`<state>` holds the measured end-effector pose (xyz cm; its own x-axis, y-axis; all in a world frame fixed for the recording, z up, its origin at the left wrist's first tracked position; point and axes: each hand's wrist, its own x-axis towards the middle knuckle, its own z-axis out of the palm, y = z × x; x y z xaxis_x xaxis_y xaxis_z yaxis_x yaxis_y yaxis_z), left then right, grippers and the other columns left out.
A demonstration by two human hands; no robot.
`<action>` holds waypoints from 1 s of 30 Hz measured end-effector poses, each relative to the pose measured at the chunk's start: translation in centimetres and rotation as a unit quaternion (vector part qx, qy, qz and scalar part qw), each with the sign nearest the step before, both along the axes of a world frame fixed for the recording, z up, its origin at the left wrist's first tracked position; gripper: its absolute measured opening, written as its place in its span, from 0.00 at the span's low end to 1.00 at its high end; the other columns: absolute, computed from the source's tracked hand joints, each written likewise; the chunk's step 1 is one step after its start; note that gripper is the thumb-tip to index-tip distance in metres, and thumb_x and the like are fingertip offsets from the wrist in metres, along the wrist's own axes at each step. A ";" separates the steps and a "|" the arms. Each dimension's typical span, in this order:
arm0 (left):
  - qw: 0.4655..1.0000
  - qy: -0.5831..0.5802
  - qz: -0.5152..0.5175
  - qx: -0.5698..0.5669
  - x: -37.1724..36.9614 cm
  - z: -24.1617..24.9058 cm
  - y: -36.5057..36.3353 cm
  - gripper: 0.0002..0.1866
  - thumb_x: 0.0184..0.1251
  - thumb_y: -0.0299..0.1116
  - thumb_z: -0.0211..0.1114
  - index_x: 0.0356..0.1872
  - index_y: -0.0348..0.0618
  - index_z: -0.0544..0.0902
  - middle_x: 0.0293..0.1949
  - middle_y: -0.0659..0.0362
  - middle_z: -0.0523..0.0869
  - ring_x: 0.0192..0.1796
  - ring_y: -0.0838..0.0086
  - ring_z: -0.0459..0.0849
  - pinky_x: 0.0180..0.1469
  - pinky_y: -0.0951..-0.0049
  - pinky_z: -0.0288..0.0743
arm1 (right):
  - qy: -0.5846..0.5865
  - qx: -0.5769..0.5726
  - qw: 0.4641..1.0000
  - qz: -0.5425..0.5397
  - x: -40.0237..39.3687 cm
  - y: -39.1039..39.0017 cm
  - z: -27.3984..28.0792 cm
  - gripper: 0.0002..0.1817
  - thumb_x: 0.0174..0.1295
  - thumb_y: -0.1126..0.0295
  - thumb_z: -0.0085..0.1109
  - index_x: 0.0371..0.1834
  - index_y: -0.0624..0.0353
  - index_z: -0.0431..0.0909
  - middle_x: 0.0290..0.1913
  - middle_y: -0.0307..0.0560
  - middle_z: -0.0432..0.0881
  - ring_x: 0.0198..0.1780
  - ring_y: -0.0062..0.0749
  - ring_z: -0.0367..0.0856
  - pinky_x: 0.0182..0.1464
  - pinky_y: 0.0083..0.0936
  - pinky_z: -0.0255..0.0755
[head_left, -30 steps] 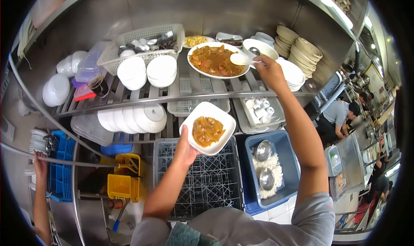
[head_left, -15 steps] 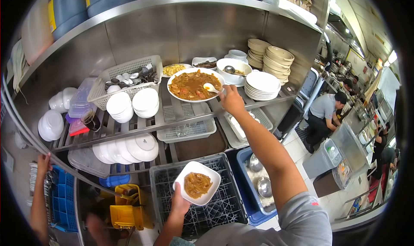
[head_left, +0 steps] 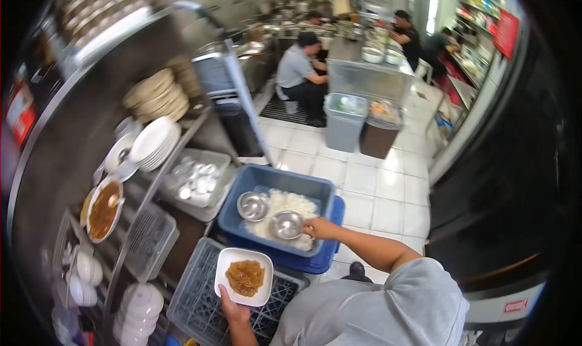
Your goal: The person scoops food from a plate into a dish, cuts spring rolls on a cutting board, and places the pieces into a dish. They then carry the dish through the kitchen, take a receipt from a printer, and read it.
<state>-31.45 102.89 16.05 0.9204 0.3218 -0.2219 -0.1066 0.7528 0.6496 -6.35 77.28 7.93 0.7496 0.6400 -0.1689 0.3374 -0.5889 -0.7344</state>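
Left hand (head_left: pixel 233 309) clamped under square plate (head_left: pixel 244 276) of curry, right hand (head_left: pixel 316 228) gripping metal bowl (head_left: pixel 286 225) in rice tub (head_left: pixel 291 185) just beyond plate, hands apart.

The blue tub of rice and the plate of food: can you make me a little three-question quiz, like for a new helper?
1. True or false: the right hand touches a metal bowl in the blue tub.
2. What does the left hand hold? A) a square white plate of brown food B) a spoon C) a cup
3. How many metal bowls sit on the rice?

Key: 1 true; 2 A; 3 two.
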 end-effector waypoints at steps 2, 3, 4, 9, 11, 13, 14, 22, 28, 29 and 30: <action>0.999 0.013 -0.038 0.004 2.8 -1.1 -3.9 0.31 0.73 0.52 0.39 0.67 0.39 0.57 0.64 0.52 0.66 0.65 0.60 0.66 0.66 0.59 0.58 | -0.088 -0.042 0.993 0.070 -0.4 -9.1 -6.7 0.15 0.61 0.58 0.51 0.42 0.57 0.78 0.33 0.52 0.82 0.28 0.37 0.83 0.39 0.33 0.74; 0.998 0.018 -0.057 -0.002 4.9 -1.4 -6.2 0.31 0.73 0.52 0.38 0.67 0.39 0.57 0.64 0.52 0.66 0.65 0.60 0.66 0.66 0.59 0.58 | -0.032 -0.062 0.997 0.036 -0.4 -13.5 -7.0 0.15 0.61 0.59 0.51 0.41 0.57 0.78 0.32 0.51 0.82 0.27 0.36 0.83 0.39 0.34 0.74; 0.997 0.026 -0.074 0.000 6.3 -1.4 -8.7 0.31 0.73 0.52 0.38 0.67 0.40 0.57 0.64 0.52 0.66 0.65 0.60 0.66 0.66 0.59 0.58 | 0.026 -0.075 0.997 0.003 -1.0 -17.6 -7.9 0.14 0.60 0.60 0.51 0.40 0.58 0.78 0.31 0.51 0.82 0.27 0.36 0.83 0.40 0.34 0.74; 0.983 0.046 -0.178 -0.006 15.7 -1.4 -22.4 0.31 0.73 0.52 0.38 0.67 0.39 0.57 0.66 0.52 0.64 0.66 0.60 0.64 0.67 0.59 0.57 | 0.233 0.045 0.900 -0.366 -6.1 -40.0 -18.2 0.12 0.58 0.62 0.51 0.35 0.57 0.78 0.26 0.46 0.80 0.23 0.31 0.81 0.28 0.28 0.75; 0.974 0.079 -0.213 -0.015 19.6 -2.8 -26.6 0.29 0.73 0.50 0.40 0.66 0.38 0.59 0.65 0.52 0.66 0.66 0.61 0.65 0.67 0.60 0.57 | 0.305 0.138 0.771 -0.542 -12.1 -47.2 -21.0 0.09 0.58 0.64 0.50 0.31 0.57 0.76 0.24 0.45 0.79 0.21 0.30 0.79 0.21 0.26 0.72; 0.963 0.071 -0.258 -0.022 23.5 -3.1 -31.5 0.29 0.73 0.49 0.41 0.65 0.38 0.60 0.64 0.52 0.67 0.65 0.61 0.65 0.67 0.60 0.58 | 0.354 0.122 0.681 -0.629 -17.6 -53.4 -22.3 0.07 0.57 0.67 0.49 0.30 0.58 0.74 0.23 0.45 0.77 0.19 0.29 0.77 0.17 0.25 0.70; 0.956 0.055 -0.288 -0.026 25.3 -2.9 -34.1 0.28 0.73 0.49 0.41 0.65 0.38 0.60 0.64 0.52 0.67 0.65 0.62 0.66 0.67 0.60 0.58 | 0.398 0.111 0.631 -0.656 -20.4 -55.4 -21.5 0.06 0.56 0.69 0.50 0.29 0.59 0.73 0.22 0.46 0.77 0.18 0.28 0.76 0.16 0.26 0.68; 0.914 0.045 -0.402 -0.024 36.9 -2.7 -49.5 0.28 0.73 0.50 0.41 0.64 0.38 0.61 0.61 0.52 0.69 0.62 0.63 0.70 0.63 0.63 0.65 | 0.314 0.265 0.528 -0.743 -24.9 -56.5 -17.4 0.08 0.59 0.66 0.53 0.38 0.55 0.75 0.29 0.42 0.78 0.22 0.21 0.74 0.20 0.17 0.67; 0.900 0.100 -0.421 0.049 42.1 -2.7 -54.6 0.29 0.72 0.52 0.42 0.61 0.37 0.63 0.56 0.52 0.73 0.55 0.65 0.75 0.51 0.63 0.73 | 0.292 0.299 0.643 -0.641 -5.3 -52.5 -8.8 0.15 0.63 0.59 0.50 0.46 0.56 0.75 0.36 0.40 0.80 0.32 0.22 0.76 0.34 0.18 0.69; 0.897 0.103 -0.426 0.058 43.3 -4.2 -54.9 0.29 0.71 0.53 0.43 0.59 0.37 0.65 0.50 0.53 0.76 0.48 0.68 0.80 0.42 0.68 0.78 | 0.277 0.313 0.668 -0.615 -1.8 -52.4 -6.9 0.17 0.64 0.56 0.49 0.47 0.57 0.75 0.37 0.42 0.81 0.32 0.23 0.77 0.34 0.19 0.70; 0.894 0.106 -0.430 0.067 44.5 -5.2 -55.3 0.29 0.71 0.54 0.43 0.58 0.36 0.67 0.45 0.54 0.80 0.41 0.71 0.84 0.33 0.72 0.82 | 0.271 0.350 0.691 -0.572 2.3 -52.5 -4.1 0.19 0.65 0.55 0.46 0.47 0.59 0.74 0.37 0.43 0.81 0.31 0.23 0.77 0.34 0.19 0.70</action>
